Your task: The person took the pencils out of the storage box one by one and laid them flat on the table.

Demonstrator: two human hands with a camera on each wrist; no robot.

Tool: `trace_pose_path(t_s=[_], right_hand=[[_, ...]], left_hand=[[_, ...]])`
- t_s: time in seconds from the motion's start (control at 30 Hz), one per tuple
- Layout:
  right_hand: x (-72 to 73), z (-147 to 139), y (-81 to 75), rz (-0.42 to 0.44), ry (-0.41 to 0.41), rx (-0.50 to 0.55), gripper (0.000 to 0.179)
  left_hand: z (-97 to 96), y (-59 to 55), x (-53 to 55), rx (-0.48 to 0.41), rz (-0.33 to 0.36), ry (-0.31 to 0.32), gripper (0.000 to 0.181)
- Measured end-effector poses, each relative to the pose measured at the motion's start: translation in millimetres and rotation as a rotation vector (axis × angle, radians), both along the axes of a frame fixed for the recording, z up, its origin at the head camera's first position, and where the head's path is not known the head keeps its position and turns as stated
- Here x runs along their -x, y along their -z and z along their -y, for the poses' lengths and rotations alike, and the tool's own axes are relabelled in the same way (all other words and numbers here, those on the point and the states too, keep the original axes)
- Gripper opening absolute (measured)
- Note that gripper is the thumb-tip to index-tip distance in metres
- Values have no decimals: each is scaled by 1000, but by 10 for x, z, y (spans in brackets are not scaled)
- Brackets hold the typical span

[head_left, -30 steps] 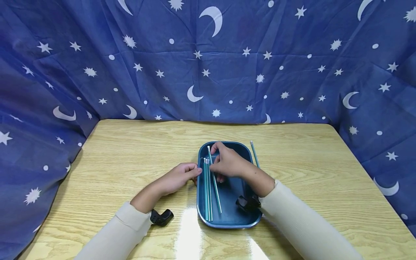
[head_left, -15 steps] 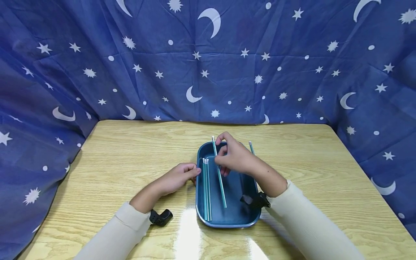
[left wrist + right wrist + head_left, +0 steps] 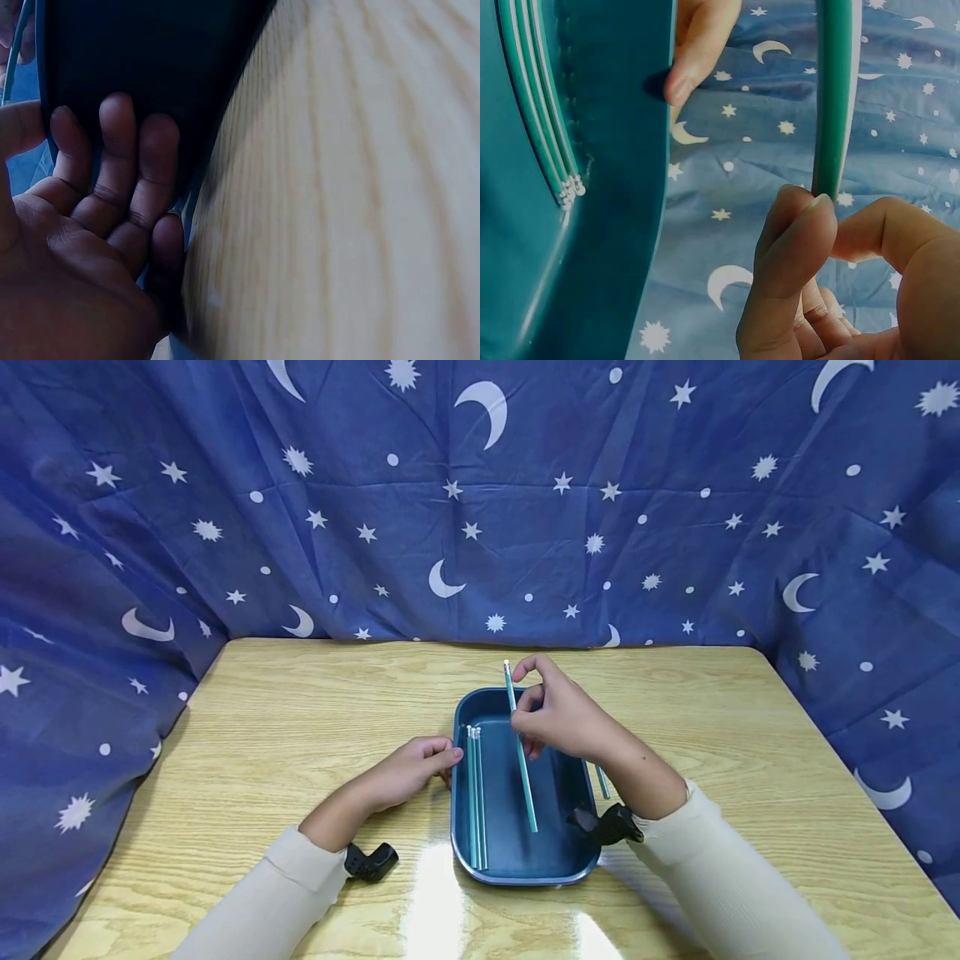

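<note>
A dark blue-green tray lies on the table. My left hand holds its left side, the thumb over the rim and the curled fingers against the outer wall. Above the tray, my right hand pinches a green pencil between thumb and fingertips. The pencil is tilted, its white eraser end pointing to the far side. Inside the tray, several green pencils lie side by side along the left wall; their eraser ends appear in the right wrist view.
Another green pencil lies on the wooden table just right of the tray, mostly hidden by the right hand and forearm. Behind the table hangs a blue curtain with white moons and stars. A black wrist camera sits on the left wrist.
My right hand has lifted the pinched pencil away from the row and carried it to the right and toward the far side. The left hand stays at the tray's left edge.
</note>
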State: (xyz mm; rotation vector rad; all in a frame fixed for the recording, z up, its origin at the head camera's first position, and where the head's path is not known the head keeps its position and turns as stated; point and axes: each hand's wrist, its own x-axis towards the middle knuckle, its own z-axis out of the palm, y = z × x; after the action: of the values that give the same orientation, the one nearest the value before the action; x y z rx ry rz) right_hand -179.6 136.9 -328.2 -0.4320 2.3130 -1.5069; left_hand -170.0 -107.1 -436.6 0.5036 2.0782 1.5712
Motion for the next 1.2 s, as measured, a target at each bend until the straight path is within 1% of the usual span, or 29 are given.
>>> trace_pose_path(t_s=[0.13, 0.37, 0.57, 0.73, 0.9, 1.2], right_hand=[[-8, -51, -46, 2, 12, 26, 49], [-32, -147, -83, -14, 40, 24, 52], [-58, -255, -64, -27, 68, 29, 55], [-77, -341, -32, -24, 97, 60, 55], [-89, -410, -10, -16, 122, 81, 57], [-96, -522, 64, -38, 135, 121, 57]], left_hand=[[4, -4, 3, 11, -4, 0, 36], [3, -20, 0, 10, -9, 1, 39], [1, -6, -8, 8, -3, 0, 37], [-4, 23, -5, -1, -7, 0, 35], [-4, 23, 0, -6, -8, -2, 35], [4, 21, 5, 1, -19, 4, 35]])
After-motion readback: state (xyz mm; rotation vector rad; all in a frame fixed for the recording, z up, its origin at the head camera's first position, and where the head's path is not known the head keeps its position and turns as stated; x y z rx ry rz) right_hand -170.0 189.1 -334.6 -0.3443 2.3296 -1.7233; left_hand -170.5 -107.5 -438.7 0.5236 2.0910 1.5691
